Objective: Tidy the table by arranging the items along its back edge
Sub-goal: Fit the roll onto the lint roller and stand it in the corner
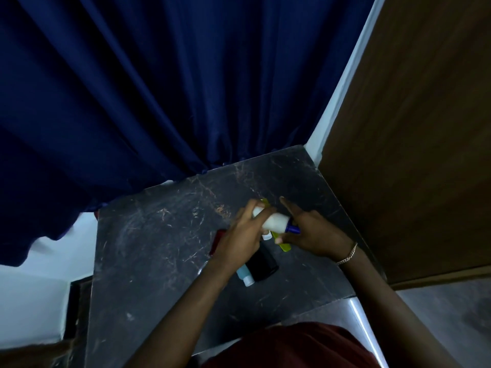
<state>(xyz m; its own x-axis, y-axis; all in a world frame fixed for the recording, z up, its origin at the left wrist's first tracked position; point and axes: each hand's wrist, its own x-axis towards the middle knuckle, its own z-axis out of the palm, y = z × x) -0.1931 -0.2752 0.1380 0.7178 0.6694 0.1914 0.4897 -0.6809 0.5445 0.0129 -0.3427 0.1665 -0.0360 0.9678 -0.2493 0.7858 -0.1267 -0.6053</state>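
A white bottle (pixel 276 221) with a blue cap lies sideways above the dark marble table (pixel 159 235), and my left hand (pixel 239 240) grips its body. My right hand (pixel 310 235) holds the blue cap end, fingers partly spread. Under the bottle lies a yellow-green flat item (pixel 284 247), mostly hidden. A black container (pixel 261 264) and a light blue bottle with a white cap (pixel 244 276) lie just below my left hand. A red item (pixel 218 239) peeks out from behind my left wrist.
A dark blue curtain (pixel 159 88) hangs along the table's back edge. A brown wooden panel (pixel 411 142) stands against the table's right side. White floor shows to the left.
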